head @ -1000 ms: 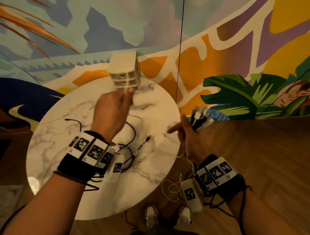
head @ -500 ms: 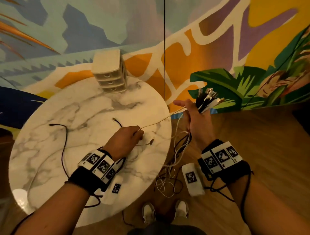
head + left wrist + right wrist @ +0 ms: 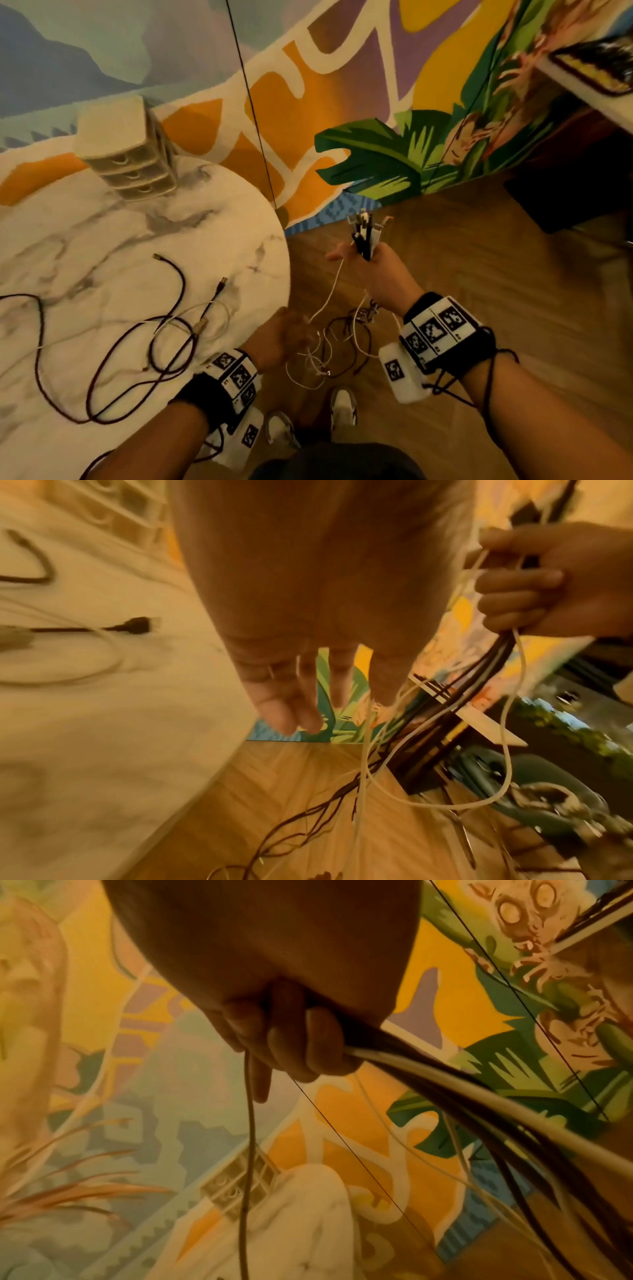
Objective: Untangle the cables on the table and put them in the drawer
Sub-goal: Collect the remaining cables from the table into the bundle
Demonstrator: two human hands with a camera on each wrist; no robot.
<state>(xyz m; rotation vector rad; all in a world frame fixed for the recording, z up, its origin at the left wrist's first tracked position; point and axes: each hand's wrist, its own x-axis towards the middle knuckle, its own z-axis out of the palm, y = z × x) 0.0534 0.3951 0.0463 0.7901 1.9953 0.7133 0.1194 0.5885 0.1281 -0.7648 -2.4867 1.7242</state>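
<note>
My right hand [image 3: 371, 265] is raised over the floor right of the table and grips a bundle of cable ends [image 3: 364, 233], black and white; in the right wrist view its fingers [image 3: 308, 1045] curl round the bundle [image 3: 445, 1096]. The cables' loose lengths [image 3: 342, 349] hang tangled below. My left hand [image 3: 284, 337] is at the table's near right edge; its fingers [image 3: 284, 712] hang straight and a white cable [image 3: 363, 750] runs past them. Dark cables [image 3: 171, 342] and a white one [image 3: 219, 308] lie looped on the marble table [image 3: 102, 240]. The small drawer unit [image 3: 126, 154] stands at the back, drawers closed.
A painted wall stands right behind the table. Wooden floor [image 3: 479, 257] lies to the right, with dark furniture [image 3: 565, 198] at the far right. My shoes [image 3: 344, 407] are below the hanging cables. A thin black line [image 3: 253, 113] hangs down in front of the wall.
My left hand has come off the tabletop to the table's near right edge, down along the white cable, and its fingers have loosened. The right hand still grips the bundle.
</note>
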